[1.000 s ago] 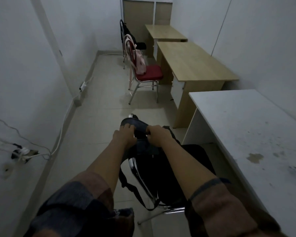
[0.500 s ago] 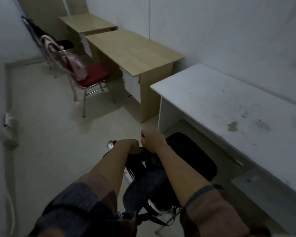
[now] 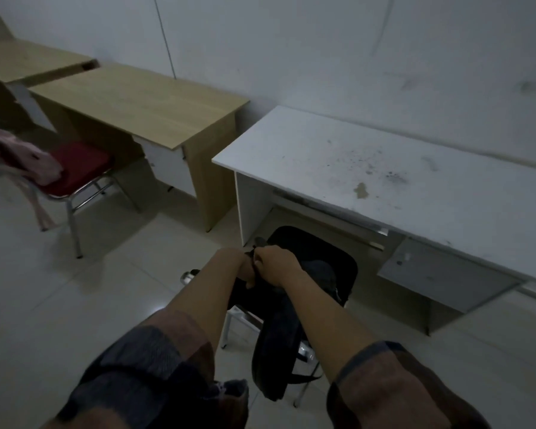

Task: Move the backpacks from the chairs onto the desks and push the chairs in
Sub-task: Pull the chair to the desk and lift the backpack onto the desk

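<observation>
A dark backpack (image 3: pixel 279 332) hangs over the back of a black-seated chair (image 3: pixel 328 258) that stands in front of the white desk (image 3: pixel 384 168). Both hands are at its top. My right hand (image 3: pixel 276 264) grips the backpack's top handle, fingers curled round it. My left hand (image 3: pixel 245 267) holds the bag's top just beside it, partly hidden behind the right hand. A pink backpack (image 3: pixel 28 159) hangs on a red-seated chair (image 3: pixel 81 168) at the left, pulled out from a wooden desk (image 3: pixel 143 103).
A second wooden desk (image 3: pixel 22 61) stands further back at the left. The white desk has a stained top, a drawer unit (image 3: pixel 440 274) on its right and a keyboard shelf beneath. A white wall runs behind all the desks. Pale tiled floor lies to my left.
My view has swung right toward the white desk. Both hands have kept their hold on the dark backpack's top, and the bag has risen a little off the chair back.
</observation>
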